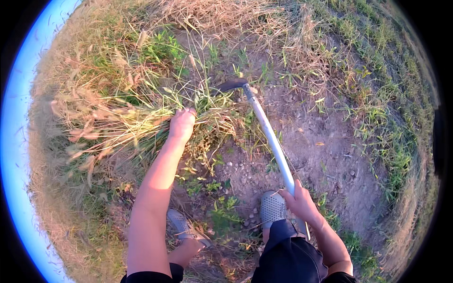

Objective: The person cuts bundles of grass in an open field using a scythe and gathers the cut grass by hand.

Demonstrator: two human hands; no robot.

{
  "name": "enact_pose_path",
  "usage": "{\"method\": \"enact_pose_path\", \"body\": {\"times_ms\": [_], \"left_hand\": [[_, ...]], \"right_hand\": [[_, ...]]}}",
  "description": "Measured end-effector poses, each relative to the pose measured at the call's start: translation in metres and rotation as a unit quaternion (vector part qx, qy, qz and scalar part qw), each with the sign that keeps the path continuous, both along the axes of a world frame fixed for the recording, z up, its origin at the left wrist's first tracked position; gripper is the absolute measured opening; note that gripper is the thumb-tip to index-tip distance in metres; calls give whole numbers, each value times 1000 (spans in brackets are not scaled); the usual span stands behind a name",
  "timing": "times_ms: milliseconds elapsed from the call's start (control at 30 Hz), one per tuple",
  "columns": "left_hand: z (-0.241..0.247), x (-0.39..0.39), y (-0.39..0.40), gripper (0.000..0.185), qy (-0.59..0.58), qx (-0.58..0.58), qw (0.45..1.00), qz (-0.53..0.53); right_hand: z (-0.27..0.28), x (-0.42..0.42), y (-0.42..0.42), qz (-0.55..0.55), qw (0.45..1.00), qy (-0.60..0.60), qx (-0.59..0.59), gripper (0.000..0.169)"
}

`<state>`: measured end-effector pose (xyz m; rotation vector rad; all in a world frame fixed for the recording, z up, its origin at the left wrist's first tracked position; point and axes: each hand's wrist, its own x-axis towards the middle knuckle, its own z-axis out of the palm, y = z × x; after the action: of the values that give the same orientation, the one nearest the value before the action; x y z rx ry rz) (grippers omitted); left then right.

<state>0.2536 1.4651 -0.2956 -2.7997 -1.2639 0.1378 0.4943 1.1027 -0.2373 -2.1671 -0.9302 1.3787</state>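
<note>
My left hand (pixel 182 124) is closed around a thick bunch of long grass (pixel 141 122), whose seed heads fan out to the left. My right hand (pixel 300 201) grips the lower part of the long pale handle of a sickle (pixel 270 136). The dark curved blade (pixel 231 85) points left at the handle's far end, just beyond and to the right of my left hand. Its tip is hidden among green stems.
Perforated grey clogs (pixel 273 208) are on my feet, one beside the sickle handle. Bare, stony soil (pixel 311 141) lies to the right. Cut dry grass (pixel 226 16) is heaped at the top, standing grass (pixel 95 63) grows at the left, and green weeds (pixel 396 159) line the right.
</note>
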Motion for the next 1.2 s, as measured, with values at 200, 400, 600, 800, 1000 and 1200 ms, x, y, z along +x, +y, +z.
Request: {"method": "enact_pose_path", "body": {"times_ms": [200, 400, 600, 800, 1000, 1200], "left_hand": [[-14, -20, -43, 12, -20, 67, 997, 34], [-17, -15, -27, 12, -65, 77, 994, 42], [17, -49, 11, 15, -39, 71, 996, 26], [-15, -62, -89, 30, -24, -26, 999, 17], [-18, -78, -97, 42, 20, -77, 986, 148], [-30, -80, -64, 56, 19, 70, 991, 114]], "right_hand": [[9, 6, 2, -17, 999, -36, 5, 31], [-51, -13, 116, 5, 985, -94, 142, 34], [-22, -30, 30, 76, 990, -75, 92, 34], [34, 8, -36, 35, 995, -97, 11, 32], [-40, -33, 70, 40, 988, -53, 138, 34], [-78, -82, 142, 168, 973, -56, 148, 36]]}}
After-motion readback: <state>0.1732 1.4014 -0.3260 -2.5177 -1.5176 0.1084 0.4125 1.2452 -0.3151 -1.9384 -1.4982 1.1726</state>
